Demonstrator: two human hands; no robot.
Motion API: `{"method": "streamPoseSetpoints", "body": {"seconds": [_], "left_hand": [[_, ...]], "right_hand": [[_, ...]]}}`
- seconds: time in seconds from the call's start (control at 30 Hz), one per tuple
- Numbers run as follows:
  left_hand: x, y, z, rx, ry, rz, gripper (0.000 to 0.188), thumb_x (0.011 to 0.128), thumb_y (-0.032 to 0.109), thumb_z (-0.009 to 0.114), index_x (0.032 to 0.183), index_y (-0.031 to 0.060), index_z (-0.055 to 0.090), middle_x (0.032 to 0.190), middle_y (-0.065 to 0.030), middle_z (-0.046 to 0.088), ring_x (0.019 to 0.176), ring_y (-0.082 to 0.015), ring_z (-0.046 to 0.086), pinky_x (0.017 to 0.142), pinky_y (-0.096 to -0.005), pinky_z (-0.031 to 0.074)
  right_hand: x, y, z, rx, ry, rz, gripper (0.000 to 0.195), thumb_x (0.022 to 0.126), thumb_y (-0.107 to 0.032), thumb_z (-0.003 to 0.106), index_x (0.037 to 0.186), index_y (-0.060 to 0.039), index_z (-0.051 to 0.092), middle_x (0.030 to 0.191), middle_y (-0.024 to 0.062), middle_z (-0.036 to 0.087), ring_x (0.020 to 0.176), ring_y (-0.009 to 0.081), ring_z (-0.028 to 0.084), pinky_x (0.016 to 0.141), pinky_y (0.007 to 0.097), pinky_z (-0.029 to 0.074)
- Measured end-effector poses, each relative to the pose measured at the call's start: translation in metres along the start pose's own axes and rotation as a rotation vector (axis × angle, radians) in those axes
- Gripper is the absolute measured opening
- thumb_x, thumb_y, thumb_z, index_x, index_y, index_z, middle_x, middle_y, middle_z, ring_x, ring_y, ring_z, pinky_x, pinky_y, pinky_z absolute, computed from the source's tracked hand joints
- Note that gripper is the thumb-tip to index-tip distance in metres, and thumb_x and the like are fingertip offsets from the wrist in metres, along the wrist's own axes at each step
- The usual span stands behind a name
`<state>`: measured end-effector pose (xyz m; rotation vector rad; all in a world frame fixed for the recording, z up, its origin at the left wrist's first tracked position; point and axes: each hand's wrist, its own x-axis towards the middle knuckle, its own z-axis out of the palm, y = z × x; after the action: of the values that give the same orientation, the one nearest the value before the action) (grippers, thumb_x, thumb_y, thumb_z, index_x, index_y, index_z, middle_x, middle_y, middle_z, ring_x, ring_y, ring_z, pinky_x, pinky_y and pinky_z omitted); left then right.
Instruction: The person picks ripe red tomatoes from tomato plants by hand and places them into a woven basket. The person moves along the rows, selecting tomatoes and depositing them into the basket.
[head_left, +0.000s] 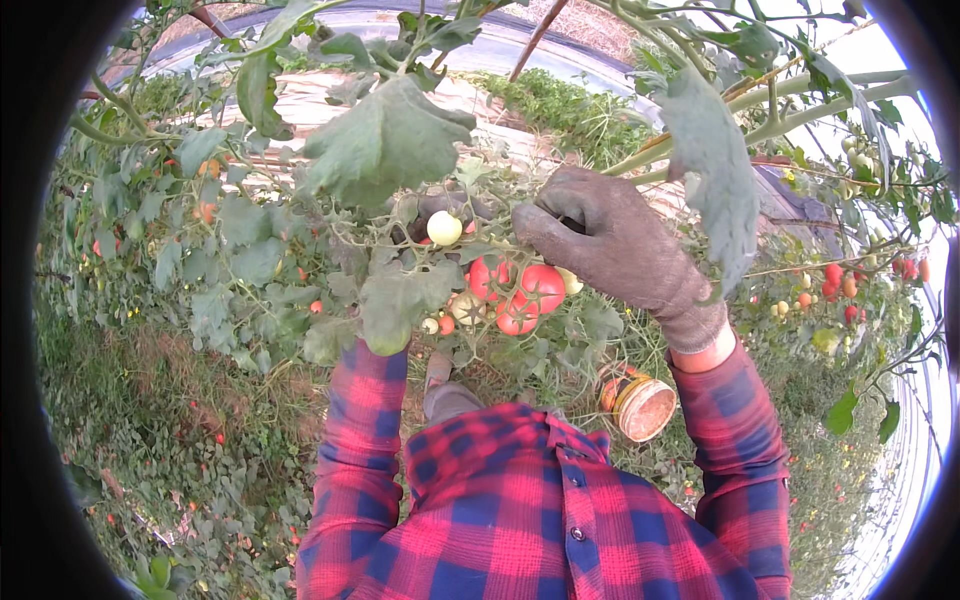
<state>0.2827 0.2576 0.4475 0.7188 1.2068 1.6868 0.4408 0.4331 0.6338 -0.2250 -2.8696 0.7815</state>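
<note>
My right hand, in a brown, soiled work glove, is curled with thumb and forefinger together at the tomato vine's thin stems. Just below it hangs a cluster of red tomatoes with pale unripe tomatoes among them. My left hand, in a dark glove, reaches in behind the foliage. A pale green-white tomato and leaves cover much of it, and bits of red fruit show beside it. Whether its fingers hold anything is hidden. A large drooping leaf hangs over my left wrist.
A bucket lies tilted in the weeds below my right forearm. Large leaves and thick stems hang close above my hands. Further tomatoes hang at the right. Plastic sheeting curves along the right side.
</note>
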Motion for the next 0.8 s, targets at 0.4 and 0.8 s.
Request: {"method": "streamPoseSetpoints", "body": {"seconds": [0.4,0.8], "left_hand": [[-0.031,0.065,-0.025,-0.012,-0.196,0.047,0.051,0.091,0.025,0.073,0.134,0.0005,0.059,0.124,-0.0134,0.069,0.114,-0.0280,0.067,0.095,-0.0447,0.055],[-0.012,-0.031,-0.027,-0.042,-0.063,-0.055,0.061,0.094,0.043,0.074,0.141,0.0061,0.062,0.129,-0.0052,0.068,0.113,-0.0182,0.065,0.101,-0.0350,0.050]], "right_hand": [[0.005,-0.016,-0.009,0.159,-0.023,0.137,0.039,0.100,-0.031,0.066,0.078,0.0008,0.063,0.072,0.0064,0.051,0.065,0.0162,0.049,0.062,0.0358,0.043],[0.013,-0.025,-0.013,0.163,-0.085,0.259,0.040,0.102,-0.032,0.061,0.079,0.0008,0.065,0.076,0.0043,0.058,0.068,0.0128,0.055,0.065,0.0321,0.045]]}}
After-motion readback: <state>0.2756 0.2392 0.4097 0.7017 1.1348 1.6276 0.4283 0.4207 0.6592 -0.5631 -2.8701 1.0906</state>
